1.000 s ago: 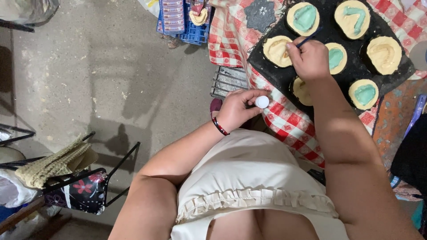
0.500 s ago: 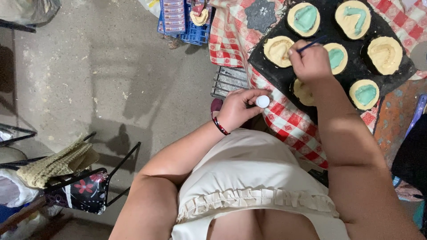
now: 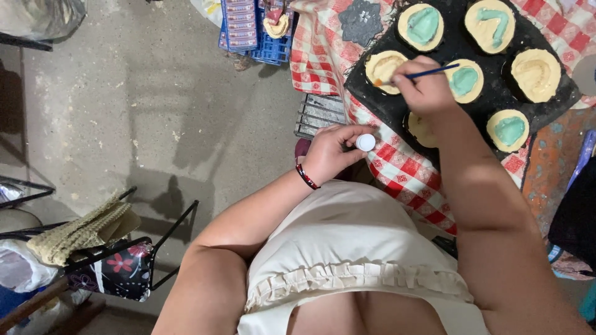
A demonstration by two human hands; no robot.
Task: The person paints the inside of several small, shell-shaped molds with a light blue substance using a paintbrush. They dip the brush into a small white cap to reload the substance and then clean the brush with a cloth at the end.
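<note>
The right hand [image 3: 427, 87] grips a thin blue-handled paintbrush [image 3: 417, 75] whose tip rests on a pale yellow round piece [image 3: 383, 67] just to the hand's left, on a black tray [image 3: 459, 108]; more round pieces lie around the hand, several with green centres, such as the one [image 3: 464, 80] just to its right. The left hand [image 3: 332, 152], wearing a red and black bracelet [image 3: 306, 177], holds a small white-capped bottle [image 3: 365, 142] between its fingertips, below and to the left of the right hand, at the edge of a red-and-white checked cloth [image 3: 410, 174]. A blue crate [image 3: 251, 31] sits on the concrete floor well above the left hand.
</note>
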